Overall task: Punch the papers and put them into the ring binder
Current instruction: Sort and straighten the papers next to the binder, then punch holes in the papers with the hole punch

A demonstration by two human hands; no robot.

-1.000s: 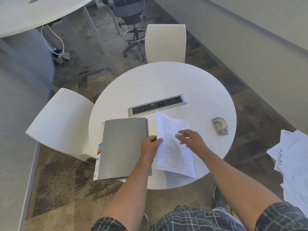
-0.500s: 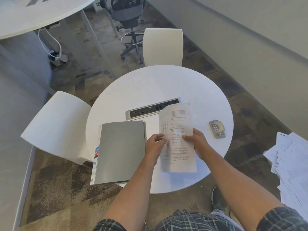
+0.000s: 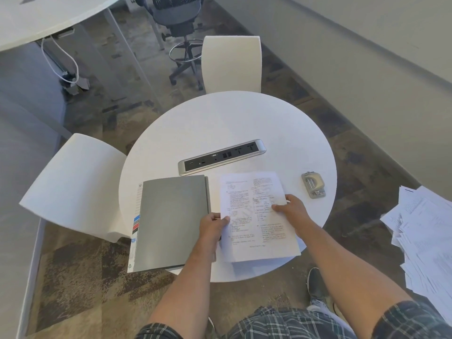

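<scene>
The left hand (image 3: 212, 226) pinches the printed papers (image 3: 256, 216) at their left edge; the right hand (image 3: 291, 209) grips their right edge. The sheets hang over the near rim of the round table (image 3: 232, 118), whose far half lies bare. Their print is too small to read. The closed grey ring binder (image 3: 171, 221) lies just left, the hole punch (image 3: 313, 188) apart on the right.

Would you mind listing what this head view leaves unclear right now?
- Ring binder: closed, so its rings and contents are hidden by the grey cover.
- Papers: print too small to read; sheet count unclear.
- Loose paper pile: cut off by the right edge.
- Hole punch: details too small.
</scene>
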